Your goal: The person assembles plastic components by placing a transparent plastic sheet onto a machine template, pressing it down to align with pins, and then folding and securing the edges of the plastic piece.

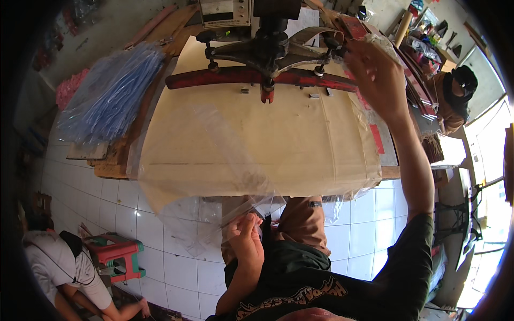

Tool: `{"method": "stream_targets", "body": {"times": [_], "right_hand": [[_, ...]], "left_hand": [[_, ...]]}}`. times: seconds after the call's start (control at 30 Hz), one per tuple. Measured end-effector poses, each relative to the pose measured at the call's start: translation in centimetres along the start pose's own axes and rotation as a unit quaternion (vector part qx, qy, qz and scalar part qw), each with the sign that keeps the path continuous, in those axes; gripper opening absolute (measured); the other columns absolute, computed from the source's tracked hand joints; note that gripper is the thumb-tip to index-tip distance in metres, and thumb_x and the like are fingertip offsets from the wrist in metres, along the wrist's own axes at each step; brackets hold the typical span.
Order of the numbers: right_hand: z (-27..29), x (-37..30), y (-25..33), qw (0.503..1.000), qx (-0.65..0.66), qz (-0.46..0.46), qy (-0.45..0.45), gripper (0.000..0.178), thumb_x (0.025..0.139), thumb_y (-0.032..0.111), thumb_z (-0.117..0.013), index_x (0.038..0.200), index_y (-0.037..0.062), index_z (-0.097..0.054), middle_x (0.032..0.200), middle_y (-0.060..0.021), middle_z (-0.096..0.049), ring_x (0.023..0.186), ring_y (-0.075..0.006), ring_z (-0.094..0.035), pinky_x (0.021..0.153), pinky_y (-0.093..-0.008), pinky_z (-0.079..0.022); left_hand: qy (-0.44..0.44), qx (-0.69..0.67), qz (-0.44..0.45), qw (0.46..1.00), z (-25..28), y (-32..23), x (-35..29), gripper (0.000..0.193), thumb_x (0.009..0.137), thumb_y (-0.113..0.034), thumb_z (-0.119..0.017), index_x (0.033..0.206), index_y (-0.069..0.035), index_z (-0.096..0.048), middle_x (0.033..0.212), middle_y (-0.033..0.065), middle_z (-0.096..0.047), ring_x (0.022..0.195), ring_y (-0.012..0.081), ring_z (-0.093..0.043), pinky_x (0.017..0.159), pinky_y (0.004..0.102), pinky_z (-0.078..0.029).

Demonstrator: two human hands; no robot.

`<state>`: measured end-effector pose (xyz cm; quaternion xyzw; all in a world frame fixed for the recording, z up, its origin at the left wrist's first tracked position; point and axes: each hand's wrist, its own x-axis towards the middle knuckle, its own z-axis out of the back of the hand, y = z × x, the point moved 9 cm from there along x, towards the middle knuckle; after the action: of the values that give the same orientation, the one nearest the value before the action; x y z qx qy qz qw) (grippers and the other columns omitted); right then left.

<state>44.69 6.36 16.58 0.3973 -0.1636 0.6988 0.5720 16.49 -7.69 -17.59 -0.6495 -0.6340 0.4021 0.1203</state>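
Note:
Low in front of my body, my left hand (pixel 246 241) is closed in a pinch on the edge of a clear plastic sheet (pixel 201 216). The sheet hangs over the near edge of the table and runs up across the tan covering (pixel 214 134). My right hand (pixel 377 80) is raised at the right end of a red press bar (pixel 225 76), its fingers loosely apart and slightly blurred. I see nothing held in it. The bar hangs from a dark metal press head (pixel 267 53) above the table. Small metal pieces (pixel 314 96) lie under the bar.
A stack of bluish clear plastic sheets (pixel 115 93) lies at the left. Behind the press stands a control box with a gauge (pixel 225 13). One person (pixel 69 262) crouches beside a red and green stool (pixel 115 254) at lower left; another person (pixel 455 96) is at far right.

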Motion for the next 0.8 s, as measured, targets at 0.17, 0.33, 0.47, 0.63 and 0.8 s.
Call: {"method": "stream_targets", "body": {"times": [0.17,0.33,0.47,0.63,0.8], "right_hand": [[-0.2,-5.4,1.7,0.99,0.101,-0.023,0.097,0.016,0.084,0.013,-0.072,0.096,0.0031,-0.072,0.076,-0.0076,-0.069,0.06,-0.0139,-0.064,0.058,-0.0268,-0.051],[-1.4,-8.9,2.3,0.973,0.125,-0.042,0.191,0.011,0.084,0.01,-0.073,0.092,0.0016,-0.071,0.075,-0.0075,-0.069,0.063,-0.0137,-0.066,0.058,-0.0264,-0.052],[-1.9,-8.6,0.4,0.976,0.125,-0.05,0.174,0.01,0.085,0.01,-0.073,0.092,0.002,-0.072,0.077,-0.0079,-0.07,0.064,-0.0131,-0.067,0.058,-0.026,-0.052],[-2.3,-5.1,-3.1,0.989,0.1,-0.045,0.103,0.011,0.087,0.012,-0.071,0.094,0.0028,-0.072,0.079,-0.0075,-0.071,0.062,-0.0135,-0.067,0.057,-0.0263,-0.052],[-2.3,-0.7,-5.6,0.999,0.015,-0.008,0.033,0.026,0.089,0.021,-0.067,0.113,0.0111,-0.067,0.096,-0.0068,-0.07,0.065,-0.0199,-0.066,0.062,-0.0328,-0.052]], "left_hand": [[-0.025,-0.011,0.016,0.999,0.3,0.0,0.1,0.019,0.086,-0.006,-0.072,0.099,-0.002,-0.058,0.087,0.0062,-0.064,0.08,0.0145,-0.06,0.082,0.0318,-0.048],[-0.045,-0.024,0.011,0.999,0.3,0.2,0.1,0.019,0.085,-0.004,-0.073,0.096,-0.001,-0.058,0.085,0.0083,-0.065,0.078,0.0163,-0.061,0.079,0.0315,-0.049],[-0.037,-0.029,0.002,0.999,0.6,0.4,0.4,0.018,0.085,-0.003,-0.073,0.095,-0.001,-0.058,0.084,0.0083,-0.065,0.078,0.0163,-0.061,0.079,0.0315,-0.049],[-0.01,-0.001,0.006,1.0,0.4,0.2,0.2,0.014,0.088,-0.011,-0.072,0.093,-0.008,-0.06,0.087,0.0012,-0.062,0.082,0.011,-0.058,0.087,0.0333,-0.043],[-0.006,0.001,0.008,1.0,-0.3,0.1,-0.1,0.014,0.088,-0.011,-0.072,0.091,-0.008,-0.058,0.083,0.0006,-0.059,0.081,0.0118,-0.055,0.087,0.0341,-0.042]]}}
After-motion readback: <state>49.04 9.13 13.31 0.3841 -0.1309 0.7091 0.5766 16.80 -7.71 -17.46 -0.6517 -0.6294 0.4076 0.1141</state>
